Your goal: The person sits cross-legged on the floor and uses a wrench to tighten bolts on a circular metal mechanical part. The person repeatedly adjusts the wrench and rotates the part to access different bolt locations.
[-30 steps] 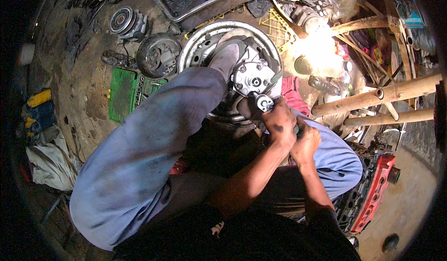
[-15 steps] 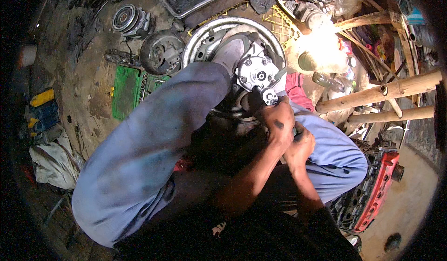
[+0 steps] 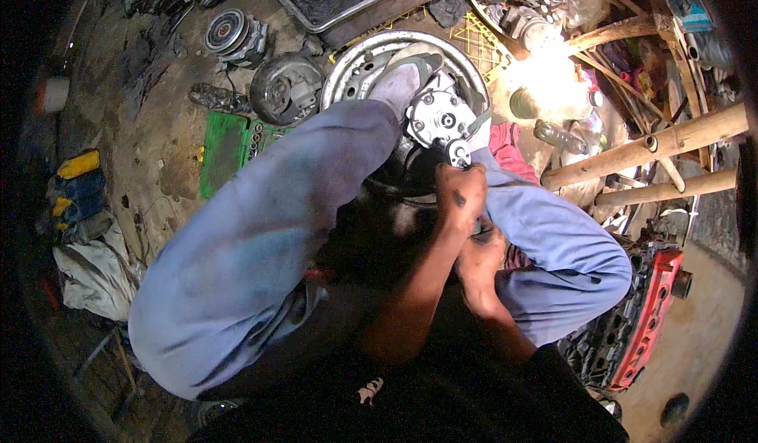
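Observation:
A round silver flanged component (image 3: 430,115) is held in a wheel rim (image 3: 345,69), my shoed foot (image 3: 399,84) braced beside it. A ratchet wrench's head (image 3: 458,152) sits at its lower edge. My left hand (image 3: 460,194) is closed around the wrench just below the head, hiding part of the handle. My right hand (image 3: 480,249) grips the handle's lower end, close under my left hand; its fingers are partly shadowed. My raised left leg (image 3: 253,214) and bent right leg (image 3: 553,253) flank both arms.
A green socket case (image 3: 221,151), pulleyed part (image 3: 229,36), round housing (image 3: 280,88) and metal tray (image 3: 363,1) lie beyond my left knee. At right are bamboo poles (image 3: 647,147), a red cloth (image 3: 509,147), a red-topped engine part (image 3: 647,317) and a bottle (image 3: 557,135).
My two hands and the wrench handle have swung leftward, my right hand most clearly. The wrench head appears slightly higher and farther right, along with the whole shifted view.

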Available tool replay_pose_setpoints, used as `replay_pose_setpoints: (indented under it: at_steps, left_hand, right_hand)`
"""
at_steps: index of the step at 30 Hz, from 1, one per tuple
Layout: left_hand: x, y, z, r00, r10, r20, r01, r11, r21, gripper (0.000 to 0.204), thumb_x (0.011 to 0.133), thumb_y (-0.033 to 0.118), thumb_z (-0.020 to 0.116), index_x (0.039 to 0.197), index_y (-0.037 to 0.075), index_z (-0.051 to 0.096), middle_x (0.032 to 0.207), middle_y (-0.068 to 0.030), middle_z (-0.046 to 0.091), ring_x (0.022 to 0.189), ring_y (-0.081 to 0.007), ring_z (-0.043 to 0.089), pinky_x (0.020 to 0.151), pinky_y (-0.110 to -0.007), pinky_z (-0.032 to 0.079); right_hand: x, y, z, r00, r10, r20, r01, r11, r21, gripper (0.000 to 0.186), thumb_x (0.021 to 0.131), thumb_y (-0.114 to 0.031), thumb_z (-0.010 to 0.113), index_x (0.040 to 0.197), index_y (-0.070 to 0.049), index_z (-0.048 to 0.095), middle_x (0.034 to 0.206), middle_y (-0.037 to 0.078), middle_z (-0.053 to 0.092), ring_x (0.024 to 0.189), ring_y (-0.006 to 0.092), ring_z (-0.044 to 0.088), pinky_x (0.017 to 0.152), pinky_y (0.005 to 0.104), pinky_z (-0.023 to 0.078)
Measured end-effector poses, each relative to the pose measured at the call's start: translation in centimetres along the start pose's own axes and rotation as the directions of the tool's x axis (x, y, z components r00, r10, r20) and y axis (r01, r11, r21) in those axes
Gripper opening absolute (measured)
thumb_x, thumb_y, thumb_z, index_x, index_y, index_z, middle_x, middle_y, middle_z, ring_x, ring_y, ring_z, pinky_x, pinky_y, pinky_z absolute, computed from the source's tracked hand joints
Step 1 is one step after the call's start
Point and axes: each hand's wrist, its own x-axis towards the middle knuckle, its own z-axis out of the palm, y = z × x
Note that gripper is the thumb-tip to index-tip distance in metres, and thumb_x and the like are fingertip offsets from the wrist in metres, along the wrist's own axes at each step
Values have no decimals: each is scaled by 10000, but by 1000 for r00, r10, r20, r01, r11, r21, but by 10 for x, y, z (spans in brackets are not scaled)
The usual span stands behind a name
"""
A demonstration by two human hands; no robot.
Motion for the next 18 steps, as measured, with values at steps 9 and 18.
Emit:
replay_pose_setpoints:
  at_steps: [9, 18]
  left_hand:
    - [-2, 9, -6, 989, -5, 150, 24, 992, -126, 221, 857, 74, 622, 693, 118, 481, 499, 39, 357, 336, -102, 305, 312, -288, 233]
    - [-9, 29, 39, 973, 56, 224, 87, 809, -582, 309, 938, 214, 533, 662, 158, 406, 477, 62, 276, 324, -81, 242, 303, -265, 215]
  right_hand:
    - [0, 2, -21, 959, -126, 255, 28, 934, 357, 399, 800, -134, 757, 1152, -13, 614, 855, 47, 648, 594, 114, 546, 537, 278, 459]
    - [86, -49, -96, 683, -516, 516, 666, 731, -149, 194, 788, -114, 672, 918, 30, 662, 848, 217, 668, 743, 351, 641, 706, 425, 518]
